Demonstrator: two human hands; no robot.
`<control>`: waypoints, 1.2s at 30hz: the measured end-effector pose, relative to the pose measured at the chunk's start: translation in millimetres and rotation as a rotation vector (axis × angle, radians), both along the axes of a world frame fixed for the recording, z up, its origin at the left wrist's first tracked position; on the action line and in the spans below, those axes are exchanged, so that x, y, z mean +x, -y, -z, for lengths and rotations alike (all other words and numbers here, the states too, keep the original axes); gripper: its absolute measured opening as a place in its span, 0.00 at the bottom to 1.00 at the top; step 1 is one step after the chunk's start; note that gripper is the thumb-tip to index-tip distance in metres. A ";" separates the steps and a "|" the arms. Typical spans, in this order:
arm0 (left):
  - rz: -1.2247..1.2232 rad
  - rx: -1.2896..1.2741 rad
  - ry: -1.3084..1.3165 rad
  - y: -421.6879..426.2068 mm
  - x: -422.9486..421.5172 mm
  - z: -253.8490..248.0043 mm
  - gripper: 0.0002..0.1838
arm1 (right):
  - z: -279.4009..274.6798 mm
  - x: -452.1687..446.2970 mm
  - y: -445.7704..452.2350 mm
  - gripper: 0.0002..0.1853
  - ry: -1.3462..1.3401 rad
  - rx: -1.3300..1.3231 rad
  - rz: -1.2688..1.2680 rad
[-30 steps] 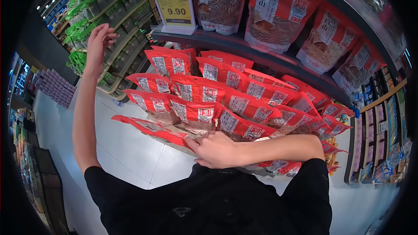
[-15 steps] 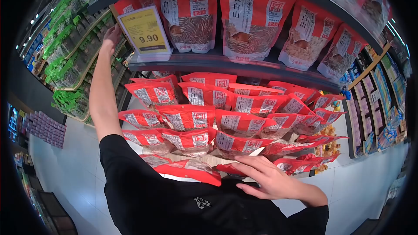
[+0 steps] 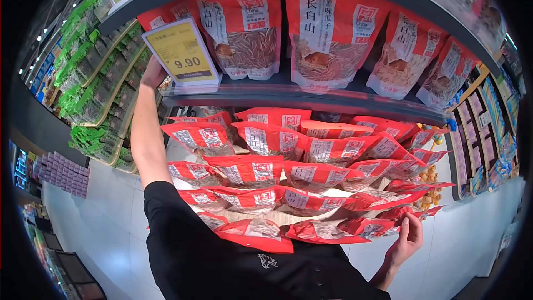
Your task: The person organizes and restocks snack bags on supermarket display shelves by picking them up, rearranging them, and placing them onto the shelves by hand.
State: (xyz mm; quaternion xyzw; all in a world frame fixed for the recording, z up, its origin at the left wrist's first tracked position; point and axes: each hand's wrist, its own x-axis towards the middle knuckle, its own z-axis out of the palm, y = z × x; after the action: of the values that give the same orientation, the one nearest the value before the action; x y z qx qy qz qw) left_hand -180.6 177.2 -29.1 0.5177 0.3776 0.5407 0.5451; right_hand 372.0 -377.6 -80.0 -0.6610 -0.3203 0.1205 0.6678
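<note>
My left hand (image 3: 153, 73) reaches up beside the left end of the upper shelf. Its fingers are hidden behind the yellow price sign (image 3: 182, 54) that reads 9.90. At lower right, my right hand (image 3: 408, 240) has its fingers bent and closed on the edge of a red bag of seeds (image 3: 395, 214) in the front row. Several similar red bags (image 3: 247, 170) stand in rows on the lower display, some leaning. Larger bags of sunflower seeds (image 3: 247, 39) stand upright along the upper shelf (image 3: 233, 93).
Green-topped packages (image 3: 89, 105) fill a rack at the left. Stacked purple boxes (image 3: 64, 173) stand further down on the left. Another stocked rack (image 3: 472, 133) is at the right. Pale tiled floor (image 3: 119, 211) runs beside the display.
My right hand has moved right from above the front bags to a bag at the right end. My left hand now sits closer behind the price sign. The view has shifted slightly.
</note>
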 end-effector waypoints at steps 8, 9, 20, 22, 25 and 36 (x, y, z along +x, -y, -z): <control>0.080 0.076 -0.222 -18.7 -15.4 8.3 0.22 | 13.3 5.9 -11.1 0.08 -0.005 0.005 -0.046; 0.075 0.089 -0.215 -17.6 -15.3 7.4 0.21 | 13.9 6.6 -11.9 0.08 -0.005 0.006 -0.047; -0.073 0.136 -0.357 8.0 -32.6 -12.1 0.27 | 13.8 3.5 -21.2 0.08 -0.028 -0.006 -0.075; -0.103 0.202 -0.131 19.5 -32.4 -11.1 0.24 | 14.4 3.0 -23.4 0.08 -0.031 -0.009 -0.073; -0.196 0.177 -0.159 39.0 -32.5 -23.1 0.25 | 15.6 3.8 -23.9 0.08 -0.032 -0.013 -0.076; -0.450 0.188 -0.426 90.3 -86.3 -34.1 0.30 | 20.5 6.9 -27.2 0.08 -0.071 0.002 -0.120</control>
State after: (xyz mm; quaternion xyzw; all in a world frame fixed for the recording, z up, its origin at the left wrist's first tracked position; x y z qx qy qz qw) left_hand -266.9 86.8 5.0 0.5708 0.5366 0.5597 0.2702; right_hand 378.9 -350.4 -100.5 -0.6352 -0.3354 0.1832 0.6711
